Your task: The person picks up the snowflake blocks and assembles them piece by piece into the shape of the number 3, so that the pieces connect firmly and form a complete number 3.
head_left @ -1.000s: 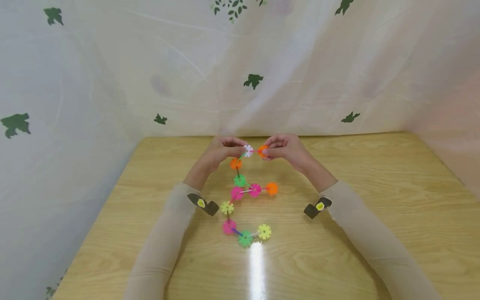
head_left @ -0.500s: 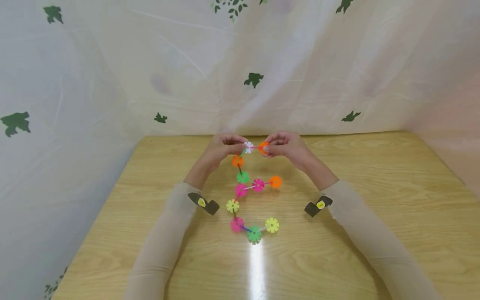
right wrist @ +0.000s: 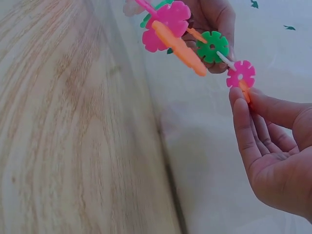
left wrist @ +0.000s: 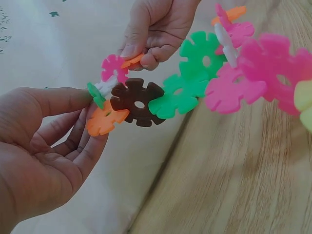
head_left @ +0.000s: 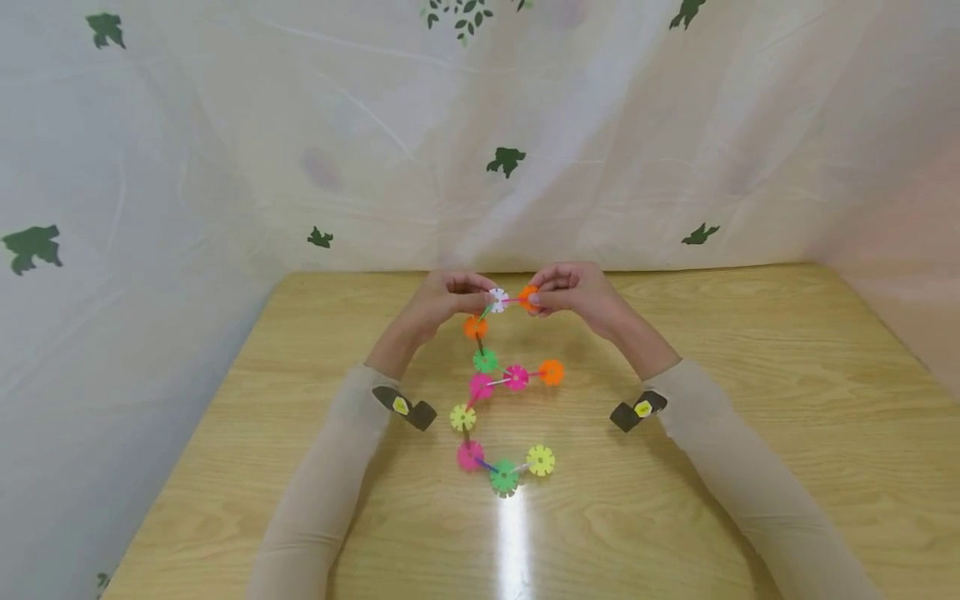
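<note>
Slotted plastic snowflake discs in several colours are linked into an E-shaped chain [head_left: 485, 361], held up by its top end. My left hand [head_left: 450, 296] pinches the top left corner, by a white disc [head_left: 498, 301] and a green disc [left wrist: 96, 95]; an orange disc [left wrist: 105, 121] lies against its fingers. With thumb and fingertips, my right hand [head_left: 573, 292] grips the orange end disc [right wrist: 245, 91], which joins a pink disc [right wrist: 241, 74]. A middle branch ends in another orange disc [head_left: 551, 372]. Lowest are a green disc [head_left: 504, 476] and a yellow disc [head_left: 541, 460].
A wooden table [head_left: 750, 400] lies beneath the chain and the forearms. Behind it hangs a pale cloth [head_left: 600, 125] printed with green birds and leaves. A bright streak of light [head_left: 513, 542] reflects off the tabletop near the front.
The hanging lower part of the chain swung right and slightly up, then settled back a little down and left. Both hands keep their hold and have barely moved.
</note>
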`<state>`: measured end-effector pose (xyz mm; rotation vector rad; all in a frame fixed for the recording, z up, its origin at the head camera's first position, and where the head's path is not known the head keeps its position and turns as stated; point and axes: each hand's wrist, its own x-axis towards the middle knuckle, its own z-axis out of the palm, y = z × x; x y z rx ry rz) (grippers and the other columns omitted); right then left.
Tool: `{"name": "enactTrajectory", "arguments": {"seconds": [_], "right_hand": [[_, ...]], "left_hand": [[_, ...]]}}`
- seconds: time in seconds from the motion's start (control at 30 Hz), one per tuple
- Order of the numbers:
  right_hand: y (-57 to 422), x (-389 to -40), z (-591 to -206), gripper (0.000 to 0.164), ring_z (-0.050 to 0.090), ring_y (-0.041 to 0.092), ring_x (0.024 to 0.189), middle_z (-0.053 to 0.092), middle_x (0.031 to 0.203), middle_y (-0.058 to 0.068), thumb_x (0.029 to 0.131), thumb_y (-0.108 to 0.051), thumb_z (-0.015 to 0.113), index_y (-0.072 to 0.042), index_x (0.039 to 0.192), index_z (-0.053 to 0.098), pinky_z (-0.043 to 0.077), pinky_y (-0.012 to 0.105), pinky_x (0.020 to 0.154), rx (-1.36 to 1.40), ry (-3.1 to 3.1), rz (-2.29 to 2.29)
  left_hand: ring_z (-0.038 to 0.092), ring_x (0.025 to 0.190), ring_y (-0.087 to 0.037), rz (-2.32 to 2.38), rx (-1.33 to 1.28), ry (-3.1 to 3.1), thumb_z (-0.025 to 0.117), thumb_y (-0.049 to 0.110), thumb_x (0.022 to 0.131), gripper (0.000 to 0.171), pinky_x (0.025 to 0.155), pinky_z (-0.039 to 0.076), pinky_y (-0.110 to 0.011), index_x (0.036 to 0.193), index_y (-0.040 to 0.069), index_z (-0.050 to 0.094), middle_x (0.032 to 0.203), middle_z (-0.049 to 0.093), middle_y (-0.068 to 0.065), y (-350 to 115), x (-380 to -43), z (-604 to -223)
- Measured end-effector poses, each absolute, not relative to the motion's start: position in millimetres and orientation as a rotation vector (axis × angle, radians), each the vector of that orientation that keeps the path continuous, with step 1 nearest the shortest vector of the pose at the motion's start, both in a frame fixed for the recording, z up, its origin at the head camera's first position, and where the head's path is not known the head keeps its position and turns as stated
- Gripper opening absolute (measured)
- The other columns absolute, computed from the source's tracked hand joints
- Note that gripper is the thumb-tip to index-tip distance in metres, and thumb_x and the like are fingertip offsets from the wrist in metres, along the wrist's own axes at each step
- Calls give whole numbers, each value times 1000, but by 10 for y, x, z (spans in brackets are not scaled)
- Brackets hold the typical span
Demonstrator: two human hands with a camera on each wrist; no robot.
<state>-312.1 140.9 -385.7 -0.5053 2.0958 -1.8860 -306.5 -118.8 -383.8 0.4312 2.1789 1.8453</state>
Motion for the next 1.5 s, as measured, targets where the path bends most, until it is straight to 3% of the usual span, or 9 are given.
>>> {"name": "enactTrajectory", "arguments": {"seconds": [0.13, 0.33, 0.53, 0.7, 0.87, 0.97, 1.13, 1.27, 1.5], "right_hand": [[1421, -3119, -3838, 15, 74, 15, 80, 74, 87, 0, 96, -1, 66, 3, 110, 63, 63, 44, 89, -497, 2080, -1870], [1436, -3123, -3834, 13, 74, 15, 83, 74, 93, 1, 98, -1, 64, 0, 110, 62, 63, 35, 87, -472, 1999, -1880], [1439, -3140, -3870, 11, 74, 15, 84, 75, 93, 0, 97, -1, 66, -4, 108, 64, 63, 35, 89, -458, 1939, -1911], [1450, -3137, -3919, 10, 74, 15, 84, 75, 93, 0, 97, -1, 65, -5, 107, 64, 62, 36, 90, -447, 1898, -1946], [1489, -3142, -3963, 14, 74, 15, 80, 75, 89, 1, 99, 5, 59, -7, 102, 65, 63, 30, 83, -422, 1809, -2049], [1538, -3156, -3976, 18, 75, 15, 79, 75, 88, 1, 99, 8, 57, -8, 100, 66, 64, 29, 80, -375, 1756, -2113], [1622, -3182, -3999, 17, 75, 14, 81, 76, 89, 2, 99, 7, 57, -8, 99, 65, 63, 27, 81, -296, 1709, -2174], [1668, -3197, -4001, 13, 75, 14, 81, 76, 88, 3, 99, 6, 58, -5, 102, 63, 63, 25, 80, -257, 1677, -2218], [1710, -3209, -3987, 13, 75, 15, 78, 74, 86, 4, 98, 10, 56, -1, 105, 58, 63, 24, 76, -196, 1651, -2309]], "left_hand": [[67, 82, -11, 1846, 461, 2158, 69, 4, 95, 23, 88, 60, -37, 116, -6, 70, 88, 73, 7, -1202, -3069, -3823], [68, 83, -11, 1837, 499, 2141, 69, 4, 95, 21, 86, 60, -33, 114, -4, 70, 89, 73, 5, -1206, -3071, -3805], [66, 86, -17, 1810, 513, 2149, 68, 6, 95, 20, 82, 60, -26, 114, -2, 70, 90, 72, 5, -1222, -3093, -3845], [66, 89, -16, 1804, 479, 2145, 66, 11, 98, 25, 85, 59, -25, 119, -3, 69, 91, 71, 4, -1240, -3082, -3872], [66, 91, -13, 1817, 424, 2140, 61, 16, 103, 32, 88, 59, -26, 125, -7, 64, 95, 69, 2, -1285, -3068, -3887], [67, 98, -24, 1791, 412, 2158, 61, 18, 103, 37, 93, 60, -32, 129, -9, 61, 98, 69, -1, -1339, -3053, -3887], [60, 115, -49, 1683, 403, 2184, 65, 20, 101, 40, 103, 56, -47, 130, -8, 61, 114, 67, -23, -1447, -2955, -3915], [64, 114, -43, 1574, 430, 2184, 66, 19, 100, 40, 102, 57, -46, 130, -7, 61, 126, 63, -30, -1531, -2866, -3981], [70, 99, -21, 1388, 509, 2190, 66, 15, 97, 33, 91, 61, -33, 127, -1, 66, 119, 72, -17, -1594, -2735, -4094]]}}
